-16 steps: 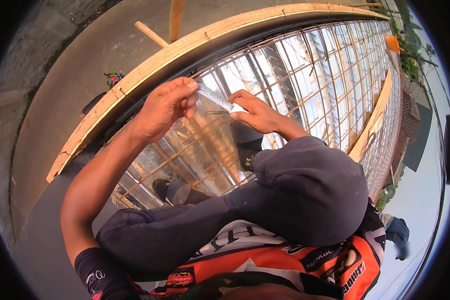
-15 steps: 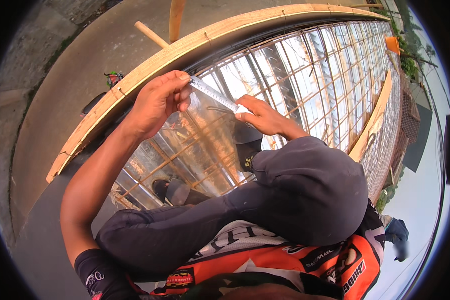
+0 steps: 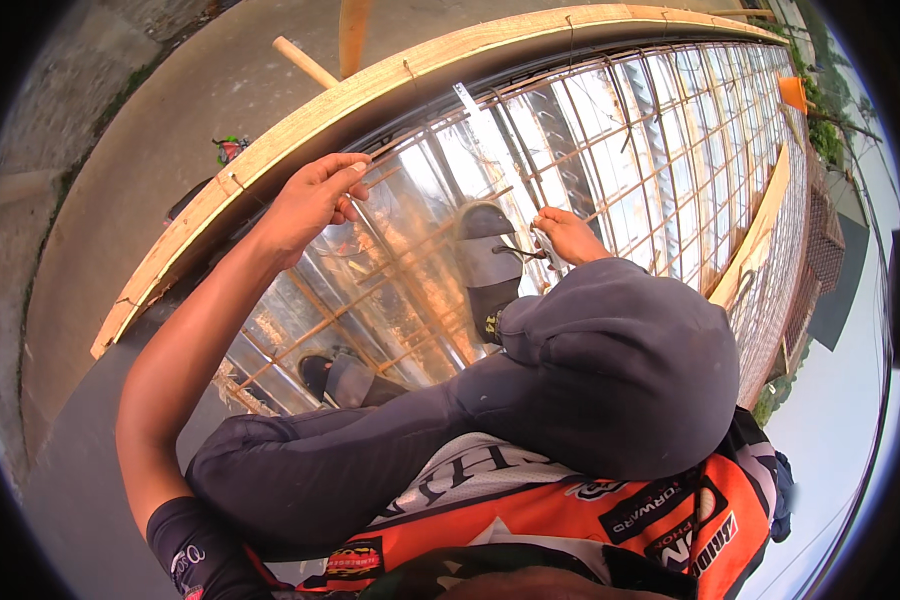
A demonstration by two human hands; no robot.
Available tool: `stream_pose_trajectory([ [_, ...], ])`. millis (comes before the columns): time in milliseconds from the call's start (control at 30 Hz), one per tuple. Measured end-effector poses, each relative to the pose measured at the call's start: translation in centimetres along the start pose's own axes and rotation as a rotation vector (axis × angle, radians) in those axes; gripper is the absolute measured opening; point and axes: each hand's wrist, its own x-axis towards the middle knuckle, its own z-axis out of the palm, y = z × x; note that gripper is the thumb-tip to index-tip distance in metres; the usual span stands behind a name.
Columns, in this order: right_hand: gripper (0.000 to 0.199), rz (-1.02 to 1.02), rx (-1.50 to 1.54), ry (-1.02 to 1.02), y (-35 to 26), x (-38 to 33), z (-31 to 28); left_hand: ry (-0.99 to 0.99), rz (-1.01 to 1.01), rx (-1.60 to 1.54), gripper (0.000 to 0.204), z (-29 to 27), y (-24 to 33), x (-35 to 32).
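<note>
My left hand (image 3: 320, 205) is raised over the wire mesh near the wooden edge board. Its thumb and forefinger are pinched together and the other fingers curl; nothing shows between them. My right hand (image 3: 573, 237) is closed, beside my raised knee, at the near end of a white measuring tape (image 3: 483, 128). The tape's marked strip stretches away over the mesh, its far end close to the edge board. A small dark thing, hard to make out, lies between my right hand and my shoe (image 3: 485, 235).
Tied steel mesh (image 3: 660, 130) covers shiny metal decking. A long wooden board (image 3: 400, 75) borders the far left side, with a post (image 3: 305, 62) beyond it. Another plank (image 3: 760, 235) lies on the mesh at right. An orange bucket (image 3: 792, 94) stands far off.
The tape's end has left my left hand and now points away toward the edge board. My right hand has moved right and nearer my knee. My left hand has stayed almost in place.
</note>
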Motion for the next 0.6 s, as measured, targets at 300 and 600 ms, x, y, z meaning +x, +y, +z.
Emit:
stream_pose_trajectory([
  [300,0.028,-0.019,-0.017,0.048,-2.3,2.8,1.1,0.066,-0.14,0.016,0.032,-1.7,-3.8,-1.7],
  [600,0.035,-0.017,-0.027,0.135,-2.3,1.8,2.2,0.054,-0.052,0.088,0.028,-1.9,-4.2,-0.3],
])
